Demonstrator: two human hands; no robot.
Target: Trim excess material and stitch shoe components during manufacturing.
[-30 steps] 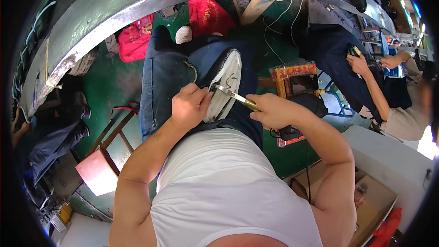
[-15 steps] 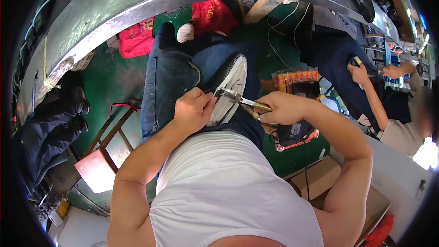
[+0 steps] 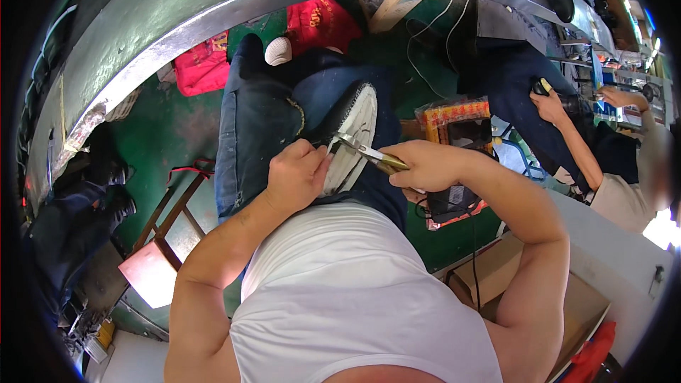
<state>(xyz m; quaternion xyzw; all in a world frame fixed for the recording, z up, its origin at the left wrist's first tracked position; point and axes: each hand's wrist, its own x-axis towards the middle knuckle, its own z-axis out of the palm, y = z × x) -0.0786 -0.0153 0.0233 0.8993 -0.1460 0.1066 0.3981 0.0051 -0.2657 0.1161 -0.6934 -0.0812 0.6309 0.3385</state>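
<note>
A shoe point(image 3: 363, 119) with a dark upper lies bottom up across my lap, its pale, whitish underside facing me and its toe pointing away. My left hand point(image 3: 294, 176) is closed in a pinch at the left edge of the shoe. In my right hand point(image 3: 433, 165), the fist wraps round the handles of metal pliers point(image 3: 370, 153) with brass-coloured grips. The jaws of the pliers rest at the shoe's left edge, just beyond my left fingertips. Whatever the jaws grip is too small to make out.
A grey metal bench edge point(image 3: 213, 18) curves across the front. Red bags point(image 3: 202, 67) lie under it. An orange-red package point(image 3: 454, 110) and a dark corded item point(image 3: 454, 202) are to my right, near a cardboard box point(image 3: 489, 273). A stool point(image 3: 152, 269) stands left; a co-worker point(image 3: 624, 191) sits right.
The pliers' handles, spread apart before, are now squeezed together in my right hand. My left hand keeps its pinch on the shoe. The co-worker's hands have shifted slightly.
</note>
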